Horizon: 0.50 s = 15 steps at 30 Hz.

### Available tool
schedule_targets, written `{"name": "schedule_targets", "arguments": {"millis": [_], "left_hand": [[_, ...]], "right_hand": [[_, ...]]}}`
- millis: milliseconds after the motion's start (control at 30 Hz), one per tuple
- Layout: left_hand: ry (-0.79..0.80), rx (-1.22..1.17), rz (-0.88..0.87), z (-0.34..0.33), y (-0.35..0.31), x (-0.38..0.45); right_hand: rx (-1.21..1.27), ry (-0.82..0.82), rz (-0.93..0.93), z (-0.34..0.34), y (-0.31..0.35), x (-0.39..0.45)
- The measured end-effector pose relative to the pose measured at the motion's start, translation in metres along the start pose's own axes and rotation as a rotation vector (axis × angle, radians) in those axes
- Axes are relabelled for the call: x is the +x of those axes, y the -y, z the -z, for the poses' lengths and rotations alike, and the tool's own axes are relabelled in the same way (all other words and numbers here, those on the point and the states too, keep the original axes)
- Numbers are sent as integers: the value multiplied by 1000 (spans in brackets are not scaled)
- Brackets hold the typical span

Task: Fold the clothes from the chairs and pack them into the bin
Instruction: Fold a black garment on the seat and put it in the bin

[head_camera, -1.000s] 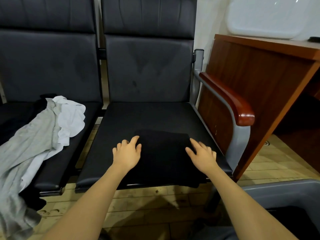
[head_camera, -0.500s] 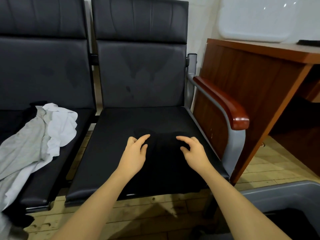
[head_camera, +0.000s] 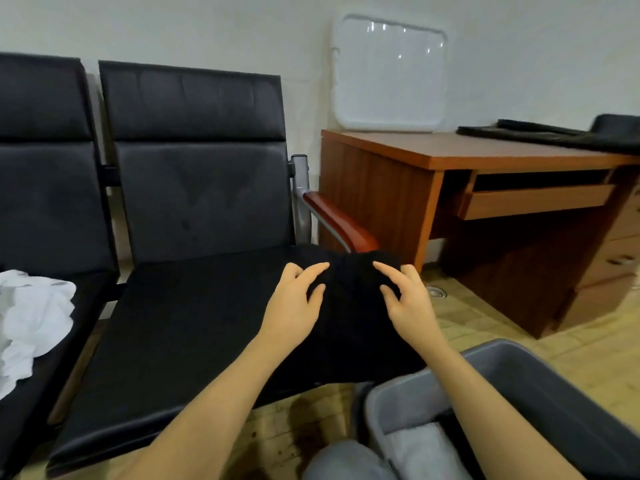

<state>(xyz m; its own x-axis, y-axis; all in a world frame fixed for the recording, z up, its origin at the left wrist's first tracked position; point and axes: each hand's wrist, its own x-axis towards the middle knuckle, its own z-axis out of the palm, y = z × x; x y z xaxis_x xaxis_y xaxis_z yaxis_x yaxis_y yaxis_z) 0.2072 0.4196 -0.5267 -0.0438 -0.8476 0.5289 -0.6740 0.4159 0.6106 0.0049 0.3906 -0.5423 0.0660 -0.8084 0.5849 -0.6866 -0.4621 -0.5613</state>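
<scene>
Now both hands carry the folded black garment [head_camera: 353,306]: left hand [head_camera: 294,306] and right hand [head_camera: 407,306] each have a grip on one side of it, index fingers stretched over the top, thumbs and the other fingers apparently curled round the edges, though black cloth on a black seat hides just where they close. The garment is partly off the black chair [head_camera: 194,323], at that chair's right front corner, jutting out past the seat edge and in front of the wooden armrest [head_camera: 341,225]. The grey bin [head_camera: 554,393] sits on the floor just right of the chair's front, below the right forearm; something pale and folded [head_camera: 419,448] already lies inside. On the seat left of the chair, a white garment [head_camera: 31,320] lies crumpled, unfolded. Right of the chair stands a wooden desk, not part of the job.

Step, as I judge it: fold done, transfer to bin underway. The next move calls for swinging the bundle right and down over the bin rim, keeping both sides pinched so the fold holds, laying it flat on the pale item, then letting go. White garment likely next.
</scene>
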Motion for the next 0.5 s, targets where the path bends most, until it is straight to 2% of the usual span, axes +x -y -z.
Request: {"name": "schedule_targets", "arguments": {"millis": [233, 367, 500], "left_hand": [[216, -146, -24, -127, -39, 1], [320, -216, 120, -206, -45, -21], [372, -222, 382, -273, -36, -63]], "right_hand": [[-102, -40, -199, 60, -95, -40], [-201, 85, -355, 73, -158, -78], [-252, 264, -428, 65, -215, -116]]}}
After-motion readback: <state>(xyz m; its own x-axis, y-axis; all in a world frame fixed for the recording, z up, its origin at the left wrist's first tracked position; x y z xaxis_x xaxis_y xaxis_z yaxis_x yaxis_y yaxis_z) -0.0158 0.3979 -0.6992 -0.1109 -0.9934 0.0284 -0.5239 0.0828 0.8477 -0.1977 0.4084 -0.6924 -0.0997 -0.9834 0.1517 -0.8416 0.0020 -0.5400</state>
